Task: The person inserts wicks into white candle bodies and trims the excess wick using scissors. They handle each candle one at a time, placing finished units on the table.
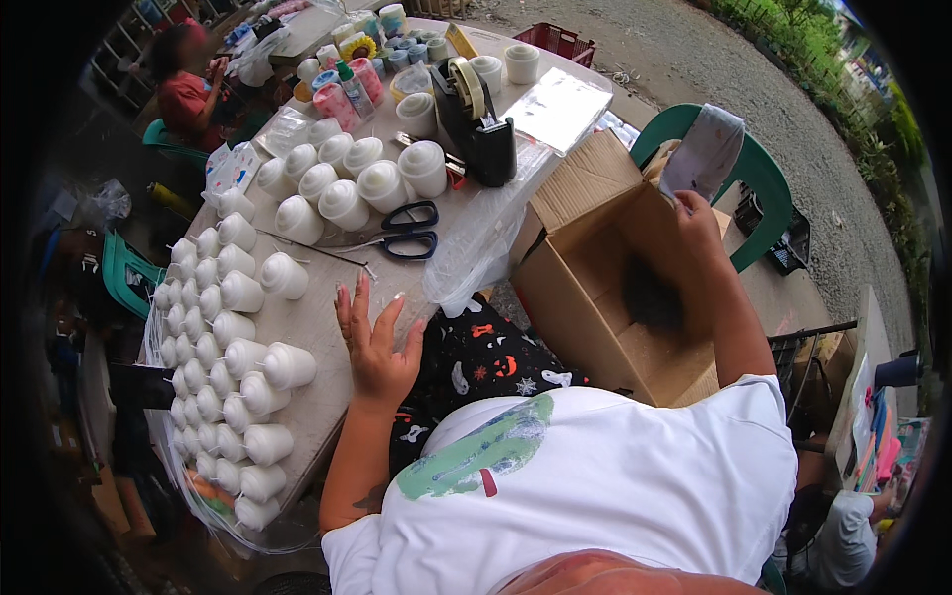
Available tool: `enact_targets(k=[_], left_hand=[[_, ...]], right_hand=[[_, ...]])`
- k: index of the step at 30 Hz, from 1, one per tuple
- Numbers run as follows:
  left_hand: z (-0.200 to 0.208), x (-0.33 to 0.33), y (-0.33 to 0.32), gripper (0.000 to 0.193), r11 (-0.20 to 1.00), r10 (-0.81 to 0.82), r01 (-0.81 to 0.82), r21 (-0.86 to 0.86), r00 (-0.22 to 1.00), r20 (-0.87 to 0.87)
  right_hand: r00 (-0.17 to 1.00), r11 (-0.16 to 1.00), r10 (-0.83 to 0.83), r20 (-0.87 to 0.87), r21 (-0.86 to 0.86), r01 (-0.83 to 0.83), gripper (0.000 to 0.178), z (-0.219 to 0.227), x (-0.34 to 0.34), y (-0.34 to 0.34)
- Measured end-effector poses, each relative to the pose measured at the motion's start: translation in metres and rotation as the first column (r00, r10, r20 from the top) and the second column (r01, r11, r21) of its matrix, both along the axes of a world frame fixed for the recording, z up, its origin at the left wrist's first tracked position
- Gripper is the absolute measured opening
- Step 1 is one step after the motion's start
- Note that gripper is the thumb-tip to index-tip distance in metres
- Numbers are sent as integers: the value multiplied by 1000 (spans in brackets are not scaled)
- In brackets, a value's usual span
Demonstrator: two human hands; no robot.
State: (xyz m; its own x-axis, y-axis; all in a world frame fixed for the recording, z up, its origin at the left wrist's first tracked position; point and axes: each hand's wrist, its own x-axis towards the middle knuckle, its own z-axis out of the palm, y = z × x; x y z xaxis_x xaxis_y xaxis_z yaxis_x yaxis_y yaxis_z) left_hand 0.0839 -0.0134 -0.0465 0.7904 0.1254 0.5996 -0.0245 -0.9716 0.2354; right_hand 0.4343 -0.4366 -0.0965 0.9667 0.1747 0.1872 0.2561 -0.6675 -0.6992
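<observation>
My right hand (700, 226) reaches over to the right and pinches the lower edge of a pale, stained cloth (706, 151), which hangs over the back of a green plastic chair (769, 203). My left hand (379, 349) is raised at the table's near edge, fingers spread, holding nothing. Left of it stand rows of white cup-shaped candles (288, 366) with thin wicks. Beyond the fingertips lie dark-handled scissors (409, 244), beside a larger group of white lidded-looking candles (343, 204). Clear plastic film (476, 243) drapes over the table edge.
An open cardboard box (585, 273) sits on my right, below that arm. A black tape dispenser (486, 149) and coloured jars (334, 103) occupy the far table. Another person (186, 94) sits at far left; a person's white sleeve (848, 535) shows at lower right.
</observation>
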Motion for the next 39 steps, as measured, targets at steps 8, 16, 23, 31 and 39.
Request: enact_targets(k=[8,16,23,31,39], left_hand=[[11,-8,13,40,944,-38,55,-325,998,56],[35,55,25,63,989,46,-6,147,961,-272],[49,107,17,63,990,10,81,114,775,-632],[58,84,27,67,977,-50,114,177,942,-332],[141,-32,45,88,812,44,235,-534,889,457]], right_hand=[[893,511,-150,-426,-806,-299,86,-247,-51,-78],[983,971,41,-176,-223,-80,46,-54,-38,35],[887,647,461,-10,688,-328,23,84,-55,109],[742,613,586,325,421,-669,25,123,-102,228],[336,435,764,551,-55,-899,54,103,-238,324]])
